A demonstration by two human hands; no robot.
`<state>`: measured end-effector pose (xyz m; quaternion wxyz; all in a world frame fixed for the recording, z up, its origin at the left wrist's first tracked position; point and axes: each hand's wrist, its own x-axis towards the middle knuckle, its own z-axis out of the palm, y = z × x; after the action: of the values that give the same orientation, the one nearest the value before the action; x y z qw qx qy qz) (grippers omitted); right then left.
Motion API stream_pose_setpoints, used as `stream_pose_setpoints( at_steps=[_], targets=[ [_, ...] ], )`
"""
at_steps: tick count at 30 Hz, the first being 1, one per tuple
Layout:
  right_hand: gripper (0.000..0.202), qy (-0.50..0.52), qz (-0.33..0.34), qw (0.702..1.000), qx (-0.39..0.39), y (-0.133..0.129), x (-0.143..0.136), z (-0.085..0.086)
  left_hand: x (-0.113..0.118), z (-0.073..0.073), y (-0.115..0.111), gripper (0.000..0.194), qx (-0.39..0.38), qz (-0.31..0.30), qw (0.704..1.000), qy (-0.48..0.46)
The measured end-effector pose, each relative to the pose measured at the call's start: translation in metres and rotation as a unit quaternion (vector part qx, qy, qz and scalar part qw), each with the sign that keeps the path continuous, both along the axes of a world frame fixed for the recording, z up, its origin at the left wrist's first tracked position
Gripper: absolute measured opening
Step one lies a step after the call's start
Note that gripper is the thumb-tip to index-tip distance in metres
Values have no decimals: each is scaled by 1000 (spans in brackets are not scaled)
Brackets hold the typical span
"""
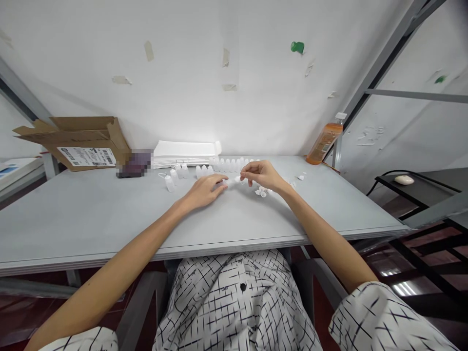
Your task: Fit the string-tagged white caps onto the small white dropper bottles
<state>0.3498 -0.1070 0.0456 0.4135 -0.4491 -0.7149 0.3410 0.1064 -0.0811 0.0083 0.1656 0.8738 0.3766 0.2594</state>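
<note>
My left hand (205,190) is closed around the end of a small translucent bottle (230,183), which lies on its side between thumb and fingers. Just right of it, my right hand (261,174) pinches a small white cap (237,179) near the bottle's other end. Behind both hands stands a row of several translucent bottles (228,165). Several more, including one bottle (169,183) with a thin loop beside it, stand left of my left hand. Loose white caps (263,192) lie under and beside my right hand.
An open cardboard box (87,146) and a pixelated dark purple item (136,164) sit at the table's back left. White flat sheets (185,152) are stacked against the wall. An orange bottle (325,141) leans at the back right. The grey table (109,214) ends near my lap.
</note>
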Motion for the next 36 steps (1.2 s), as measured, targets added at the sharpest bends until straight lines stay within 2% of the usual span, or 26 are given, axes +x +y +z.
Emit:
stream_pose_setpoints(
  at_steps=[5, 10, 20, 26, 29, 36],
  targets=[
    [21, -3, 5, 1000, -13, 3, -11, -11, 0, -3, 3, 43, 11, -16, 1000, -1],
    [25, 25, -13, 999, -14, 1, -16, -11, 1, -2, 1, 43, 12, -20, 1000, -16],
    [25, 24, 13, 999, -32, 1, -20, -15, 2, 3, -2, 38, 6, -20, 1000, -10],
    [37, 38, 48, 997, -38, 1, -22, -18, 2, 3, -2, 39, -4, -18, 1000, -14],
    [40, 28, 50, 998, -39, 0, -22, -17, 2, 2, -1, 41, -9, -38, 999, -23],
    [29, -18, 53, 998, -23, -4, -22, -11, 3, 0, 0, 40, -40, -61, 996, -53]
  ],
)
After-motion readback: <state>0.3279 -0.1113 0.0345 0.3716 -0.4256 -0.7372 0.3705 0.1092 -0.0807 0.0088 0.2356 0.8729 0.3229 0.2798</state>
